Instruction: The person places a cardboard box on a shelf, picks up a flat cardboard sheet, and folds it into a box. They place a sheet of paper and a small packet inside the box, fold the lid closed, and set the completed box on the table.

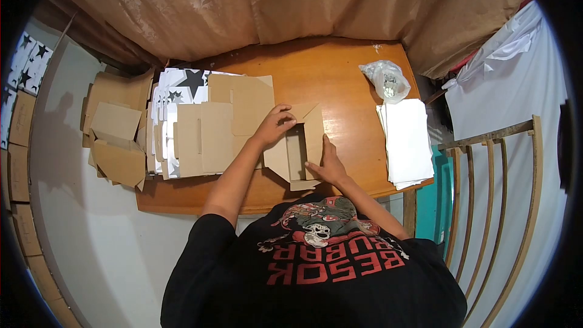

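A brown cardboard box (277, 160) stands on the table in front of me, its flaps folded outward and its inside showing through the top. My left hand (275, 126) is closed on the box's far left corner, fingers curled at a flap. On the right side, my right hand (328, 165) grips the box, with the thumb over the near edge by the opening and the fingers along the outer side. To the left of the box lie stacked flat cardboard blanks (218, 136), some white with black stars.
On the wooden table (355, 133), a stack of white paper (408, 143) lies at the right, with a clear plastic bag (387, 82) behind it. More folded cardboard (118, 127) is piled beyond the left edge. A wooden rack (495, 206) stands at the right.
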`<state>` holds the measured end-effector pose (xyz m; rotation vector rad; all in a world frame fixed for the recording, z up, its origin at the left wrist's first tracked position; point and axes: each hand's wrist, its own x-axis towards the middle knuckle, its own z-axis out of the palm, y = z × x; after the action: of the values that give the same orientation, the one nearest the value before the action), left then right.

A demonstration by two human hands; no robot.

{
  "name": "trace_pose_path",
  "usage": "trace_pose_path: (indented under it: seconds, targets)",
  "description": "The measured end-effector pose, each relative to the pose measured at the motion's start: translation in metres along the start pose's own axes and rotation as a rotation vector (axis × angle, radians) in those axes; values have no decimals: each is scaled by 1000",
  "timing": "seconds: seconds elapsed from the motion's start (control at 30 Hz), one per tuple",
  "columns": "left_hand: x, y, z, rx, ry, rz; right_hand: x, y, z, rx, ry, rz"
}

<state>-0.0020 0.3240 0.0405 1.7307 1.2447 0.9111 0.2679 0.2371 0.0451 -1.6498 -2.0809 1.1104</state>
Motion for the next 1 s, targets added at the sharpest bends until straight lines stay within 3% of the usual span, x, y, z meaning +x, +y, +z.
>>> trace_pose_path:
  seconds: [0.13,0.23,0.43,1.0]
  targets:
    - [2,13,3,349,-33,120,8,-15,-1,-46,48,72]
    - [5,22,10,455,15,102,18,-25,-1,-105,131,30]
    - [19,11,16,508,-9,205,25,-36,-4,-116,116,74]
    - [23,7,3,342,-148,101,20,-29,0,-11,137,94]
